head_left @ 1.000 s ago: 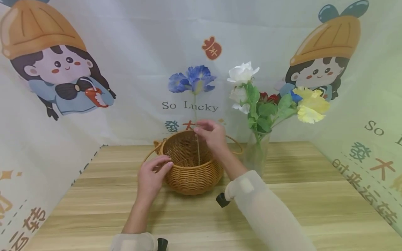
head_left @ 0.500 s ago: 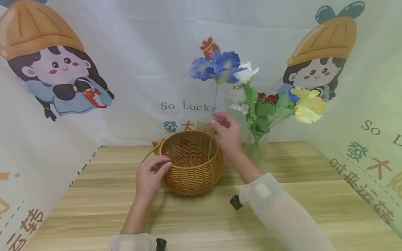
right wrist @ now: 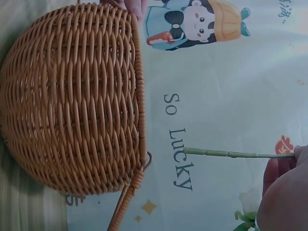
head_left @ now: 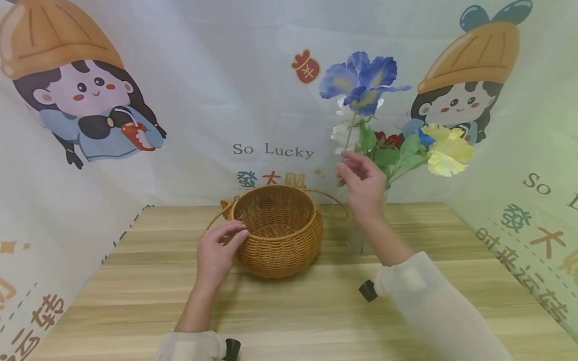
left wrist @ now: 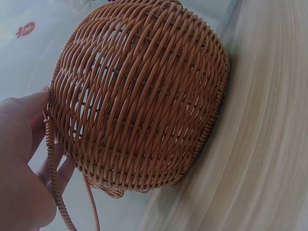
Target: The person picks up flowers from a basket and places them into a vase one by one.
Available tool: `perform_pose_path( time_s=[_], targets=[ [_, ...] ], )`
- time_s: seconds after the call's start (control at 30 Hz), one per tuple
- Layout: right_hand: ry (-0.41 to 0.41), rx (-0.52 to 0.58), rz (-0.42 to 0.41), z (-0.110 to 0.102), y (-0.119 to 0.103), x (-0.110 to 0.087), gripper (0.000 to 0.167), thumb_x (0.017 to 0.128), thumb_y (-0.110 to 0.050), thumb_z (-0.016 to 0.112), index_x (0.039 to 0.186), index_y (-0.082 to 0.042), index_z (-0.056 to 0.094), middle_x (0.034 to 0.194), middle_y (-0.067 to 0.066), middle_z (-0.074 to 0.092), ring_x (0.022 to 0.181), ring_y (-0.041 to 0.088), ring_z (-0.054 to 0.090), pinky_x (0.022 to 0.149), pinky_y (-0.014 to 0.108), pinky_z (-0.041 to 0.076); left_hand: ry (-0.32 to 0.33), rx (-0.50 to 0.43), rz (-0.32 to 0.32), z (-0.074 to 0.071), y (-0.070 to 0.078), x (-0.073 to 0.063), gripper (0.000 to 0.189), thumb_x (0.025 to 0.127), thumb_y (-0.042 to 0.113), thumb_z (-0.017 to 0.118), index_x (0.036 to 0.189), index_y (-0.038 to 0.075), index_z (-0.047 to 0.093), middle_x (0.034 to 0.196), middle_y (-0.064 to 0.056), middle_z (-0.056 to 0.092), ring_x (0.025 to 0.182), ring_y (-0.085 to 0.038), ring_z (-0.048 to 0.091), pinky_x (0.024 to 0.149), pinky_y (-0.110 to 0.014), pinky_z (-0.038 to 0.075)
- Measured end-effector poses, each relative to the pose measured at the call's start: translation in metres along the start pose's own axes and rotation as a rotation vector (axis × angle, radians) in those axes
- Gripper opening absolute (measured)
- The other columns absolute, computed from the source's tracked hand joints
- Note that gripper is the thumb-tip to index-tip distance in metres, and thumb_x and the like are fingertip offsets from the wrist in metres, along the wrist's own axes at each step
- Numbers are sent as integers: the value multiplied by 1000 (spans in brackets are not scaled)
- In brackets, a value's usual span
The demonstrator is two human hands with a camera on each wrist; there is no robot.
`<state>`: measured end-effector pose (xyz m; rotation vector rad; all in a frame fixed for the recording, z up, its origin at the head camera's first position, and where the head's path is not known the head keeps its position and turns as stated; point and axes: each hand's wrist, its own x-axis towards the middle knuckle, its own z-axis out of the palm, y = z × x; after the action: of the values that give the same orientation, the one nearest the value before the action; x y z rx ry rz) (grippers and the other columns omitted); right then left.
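My right hand (head_left: 365,188) pinches the stem of a blue artificial iris (head_left: 363,82), held upright right of the basket and in front of the bouquet. In the right wrist view the green stem (right wrist: 216,153) sticks out of the fingers, its cut end free in the air. A brown wicker basket (head_left: 277,258) stands on the table, and its inside shows no flower. At its left rim, my left hand (head_left: 218,253) holds on between thumb and fingers. The left wrist view shows that hand (left wrist: 24,159) by the rim and the wrapped handle (left wrist: 53,163).
Behind my right hand stands a clear vase (head_left: 354,235) with white (head_left: 344,136), red (head_left: 389,139) and yellow (head_left: 447,150) flowers. The basket's handle loop (head_left: 336,205) hangs out toward the vase. A printed cloth (head_left: 203,100) closes off the table (head_left: 289,316) behind and at the sides.
My right hand has lifted the iris out of the basket and carried it right, toward the vase. My left hand has stayed on the basket's rim, and the basket has not moved.
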<state>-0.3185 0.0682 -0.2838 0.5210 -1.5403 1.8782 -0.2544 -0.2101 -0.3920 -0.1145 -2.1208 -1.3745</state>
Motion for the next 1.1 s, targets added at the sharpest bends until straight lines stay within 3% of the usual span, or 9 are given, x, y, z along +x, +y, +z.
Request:
perform_pose_path(
  time_s=[0.27, 0.53, 0.6, 0.73, 0.83, 1.1],
  targets=[
    [76, 7, -59, -18, -11, 3, 19, 84, 9, 70, 102, 14, 64, 77, -3, 67, 62, 10, 60, 54, 21, 50, -2, -13, -13, 0, 1, 1, 19, 83, 15, 78, 100, 7, 75, 112, -3, 69, 99, -14, 55, 82, -35, 48],
    [172, -24, -109, -43, -23, 28, 12, 86, 6, 70, 97, 7, 67, 77, -1, 64, 65, 10, 59, 53, 20, 50, -5, -22, -17, 0, 0, 1, 20, 84, 16, 78, 101, 6, 75, 112, -3, 69, 100, -14, 55, 82, -33, 48],
    [217, -40, -109, -50, -23, 35, 11, 86, 5, 69, 97, 1, 69, 78, 0, 64, 66, 11, 60, 53, 20, 51, -7, -16, -15, 0, 0, 1, 20, 84, 17, 78, 101, 7, 75, 112, -3, 69, 101, -14, 55, 82, -32, 48],
    [279, -81, -102, -63, -19, 44, 13, 88, 2, 68, 101, 2, 67, 79, 2, 62, 66, 13, 60, 53, 21, 51, -6, -4, -13, -1, 1, 0, 18, 84, 17, 77, 100, 8, 75, 111, -2, 69, 101, -13, 54, 82, -30, 47],
    [308, -76, -88, -71, -15, 50, 16, 89, 3, 67, 104, 5, 65, 80, 3, 60, 67, 13, 59, 53, 20, 51, -8, -2, -17, -1, 2, 0, 18, 85, 16, 77, 101, 8, 75, 112, -2, 69, 102, -13, 55, 82, -28, 47],
    [402, -54, -56, -80, -11, 62, 13, 89, 4, 65, 99, -4, 64, 85, 4, 57, 72, 17, 59, 53, 21, 52, -9, -15, -34, 0, 3, 0, 18, 85, 16, 77, 101, 8, 75, 112, 0, 69, 101, -11, 55, 82, -28, 47]
  ],
)
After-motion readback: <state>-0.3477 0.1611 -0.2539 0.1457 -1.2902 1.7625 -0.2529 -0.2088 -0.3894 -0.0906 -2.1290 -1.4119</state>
